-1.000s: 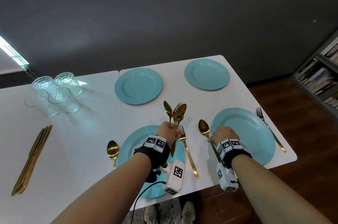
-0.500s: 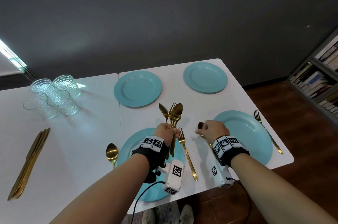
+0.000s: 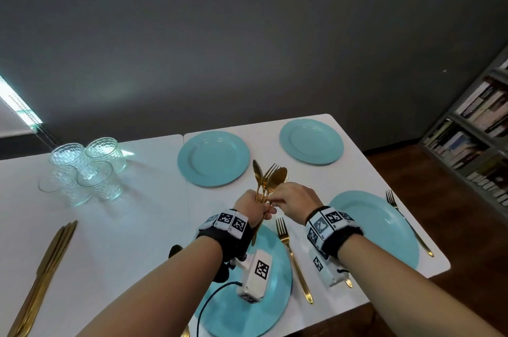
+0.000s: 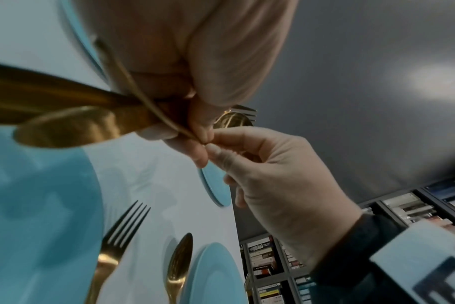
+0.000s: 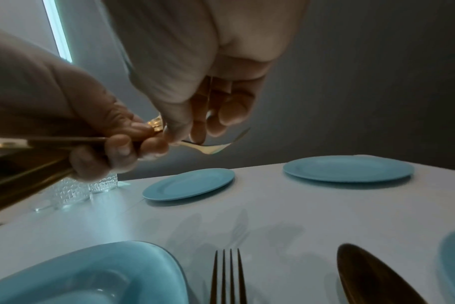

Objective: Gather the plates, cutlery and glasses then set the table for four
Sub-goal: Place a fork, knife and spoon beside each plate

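My left hand [image 3: 254, 206] grips a bundle of gold spoons and forks [image 3: 268, 180] upright above the near-left teal plate [image 3: 247, 295]. From the right, my right hand [image 3: 291, 199] reaches to the bundle, and its thumb and fingers pinch one thin gold handle [image 4: 192, 134] there. Both hands also show in the wrist views, the left hand [image 5: 91, 123] and the right hand [image 4: 273, 174]. A gold fork [image 3: 292, 254] and a gold spoon [image 4: 179, 261] lie between the two near plates. Another fork [image 3: 406, 224] lies right of the near-right plate [image 3: 373, 229].
Two more teal plates, far-left [image 3: 214, 158] and far-right [image 3: 311, 141], sit on the white table [image 3: 137, 226]. Several clear glasses [image 3: 85, 169] cluster at the back left. Gold knives [image 3: 46, 268] lie at the left edge. A bookshelf [image 3: 472, 144] stands on the right.
My right hand let go of the spoon beside the near-right plate, rose and moved left to the bundle in my left hand. The left hand lifted slightly.
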Motion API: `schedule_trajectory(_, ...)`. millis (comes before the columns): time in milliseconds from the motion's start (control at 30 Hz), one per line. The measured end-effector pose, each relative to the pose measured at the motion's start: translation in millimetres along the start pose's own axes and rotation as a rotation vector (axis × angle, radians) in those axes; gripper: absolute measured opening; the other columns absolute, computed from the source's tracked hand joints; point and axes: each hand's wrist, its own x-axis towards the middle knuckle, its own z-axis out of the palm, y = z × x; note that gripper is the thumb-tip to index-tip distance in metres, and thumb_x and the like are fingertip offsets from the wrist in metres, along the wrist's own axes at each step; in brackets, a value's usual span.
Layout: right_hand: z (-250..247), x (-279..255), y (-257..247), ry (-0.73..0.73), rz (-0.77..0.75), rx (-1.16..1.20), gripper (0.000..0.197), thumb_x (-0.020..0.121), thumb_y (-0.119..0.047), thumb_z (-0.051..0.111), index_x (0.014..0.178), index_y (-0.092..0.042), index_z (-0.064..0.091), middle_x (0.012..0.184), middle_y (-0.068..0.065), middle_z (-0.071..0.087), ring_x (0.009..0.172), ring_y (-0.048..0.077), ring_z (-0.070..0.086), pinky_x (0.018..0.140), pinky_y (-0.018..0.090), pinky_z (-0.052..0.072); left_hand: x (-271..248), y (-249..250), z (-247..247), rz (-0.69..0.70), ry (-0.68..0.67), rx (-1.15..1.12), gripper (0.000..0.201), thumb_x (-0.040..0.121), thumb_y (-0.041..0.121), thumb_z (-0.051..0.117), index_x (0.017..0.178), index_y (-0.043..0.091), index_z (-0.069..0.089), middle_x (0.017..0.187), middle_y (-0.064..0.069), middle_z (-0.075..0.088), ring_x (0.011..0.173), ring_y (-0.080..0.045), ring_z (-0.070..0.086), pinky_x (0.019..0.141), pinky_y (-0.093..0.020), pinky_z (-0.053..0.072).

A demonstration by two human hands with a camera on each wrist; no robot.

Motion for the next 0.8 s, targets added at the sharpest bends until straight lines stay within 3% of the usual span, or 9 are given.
schedule_trajectory(100,2,9,3,-0.035,-0.025,-0.056,0.025,0.095,-0.019,0.045,0.102,-0.022,0.069,0.105,-0.004,0.063,0.105,0.016,0.056,0.078,0.027,0.044,7,3,-5,-0.002,0.012,0.023,0.024,0.096,0.003,0.045,0.075,0.015,0.041,0.067,-0.002,0.061,0.053,-0.01,0.051,0.044,-0.014,0.039)
schedule_trajectory(233,-2,29,14,-0.14,-0.028,-0.069,0.026,0.097,-0.025,0.046,0.111,-0.03,0.068,0.112,-0.002,0.058,0.107,0.019,0.055,0.084,0.029,0.045,26,9,-4,-0.042,-0.015,0.035,0.022,0.096,0.007,0.046,0.078,0.018,0.038,0.066,0.0,0.062,0.051,-0.009,0.051,0.042,-0.016,0.032)
schedule_trajectory(400,-19,69,40,-0.259,-0.011,-0.107,0.022,0.093,-0.028,0.055,0.108,-0.027,0.07,0.114,-0.002,0.059,0.111,0.019,0.054,0.084,0.029,0.042,61,28,-10,-0.097,0.06,0.017,0.008,0.094,0.003,0.048,0.087,0.009,0.049,0.073,-0.004,0.065,0.054,-0.01,0.057,0.044,-0.017,0.045)
schedule_trajectory(533,-29,103,74,-0.258,0.171,-0.046,0.019,0.088,-0.023,0.061,0.103,-0.024,0.074,0.113,-0.003,0.065,0.11,0.019,0.057,0.079,0.025,0.041,99,42,-30,-0.122,0.235,-0.062,0.012,0.092,0.0,0.047,0.083,0.009,0.046,0.097,-0.021,0.068,0.064,-0.022,0.058,0.062,-0.03,0.048)
schedule_trajectory(600,-32,123,91,-0.237,0.322,0.024,0.019,0.087,-0.023,0.065,0.102,-0.022,0.075,0.113,-0.002,0.068,0.109,0.019,0.059,0.081,0.023,0.044,116,50,-41,-0.118,0.293,-0.083,0.02,0.092,0.0,0.047,0.076,0.012,0.044,0.106,-0.025,0.067,0.061,-0.019,0.058,0.059,-0.028,0.047)
schedule_trajectory(700,-24,157,110,-0.276,0.464,0.092,0.024,0.086,-0.024,0.066,0.107,-0.015,0.074,0.113,0.004,0.068,0.106,0.022,0.062,0.086,0.023,0.05,134,62,-51,-0.107,0.33,-0.121,0.004,0.095,0.002,0.043,0.094,0.006,0.044,0.108,-0.026,0.066,0.057,-0.014,0.054,0.051,-0.022,0.042)
schedule_trajectory(800,-9,187,114,-0.343,0.565,0.07,0.026,0.084,-0.026,0.063,0.101,-0.008,0.069,0.094,0.004,0.063,0.086,0.021,0.06,0.06,0.021,0.046,149,70,-52,-0.132,0.281,-0.129,0.007,0.099,0.006,0.035,0.103,0.006,0.041,0.104,-0.019,0.065,0.068,-0.02,0.057,0.058,-0.026,0.043)
